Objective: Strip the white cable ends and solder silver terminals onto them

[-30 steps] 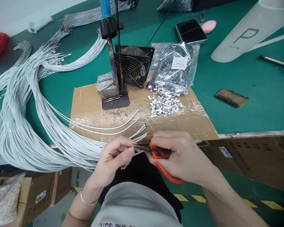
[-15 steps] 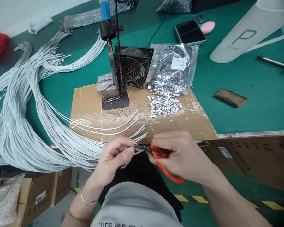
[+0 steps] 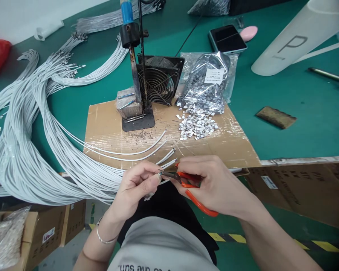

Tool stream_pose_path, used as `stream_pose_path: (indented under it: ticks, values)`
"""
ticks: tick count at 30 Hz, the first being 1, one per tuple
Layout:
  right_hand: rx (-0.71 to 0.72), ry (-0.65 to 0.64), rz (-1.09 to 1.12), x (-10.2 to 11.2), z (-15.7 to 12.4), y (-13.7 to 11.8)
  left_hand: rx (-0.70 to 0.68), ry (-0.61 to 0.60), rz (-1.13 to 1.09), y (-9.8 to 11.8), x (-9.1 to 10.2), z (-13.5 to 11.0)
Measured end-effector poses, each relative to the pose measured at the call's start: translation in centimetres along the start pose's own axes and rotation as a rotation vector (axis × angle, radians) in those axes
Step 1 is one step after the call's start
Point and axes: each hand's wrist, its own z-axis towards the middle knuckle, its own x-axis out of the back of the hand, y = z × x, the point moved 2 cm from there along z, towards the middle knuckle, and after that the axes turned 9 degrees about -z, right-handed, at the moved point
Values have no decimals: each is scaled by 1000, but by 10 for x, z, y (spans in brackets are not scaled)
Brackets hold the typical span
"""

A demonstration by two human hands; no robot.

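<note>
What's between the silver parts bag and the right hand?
Head view: a loose pile of small white pieces by the silver bag, then a strip of the cardboard sheet before the right hand.

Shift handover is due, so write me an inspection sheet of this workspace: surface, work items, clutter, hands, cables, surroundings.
Surface: green tabletop, with a cardboard sheet on it; dark specks scattered near the stand base.
Work items: orange-handled tool; loose pale pieces heaped before a clear bag; black fan.
Clutter: phone, pink object, brown slab.
Hands: right hand grips the tool; left hand pinches a small item at its tip, too small to identify.
Cables: white cables massed at left, several ends over the cardboard; thin black cord behind the fan.
Surroundings: cartons below table level, yellow-black floor tape.
</note>
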Motion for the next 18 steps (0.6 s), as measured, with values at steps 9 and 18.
stream_pose_path:
  ticks: [9,18]
  values:
    - [-6,38,-72,-3,-2,-2,6,38,10,2,-2,2]
    - [-2,19,-57,-2,-3,-3,-24,7,-28,0,-2,1]
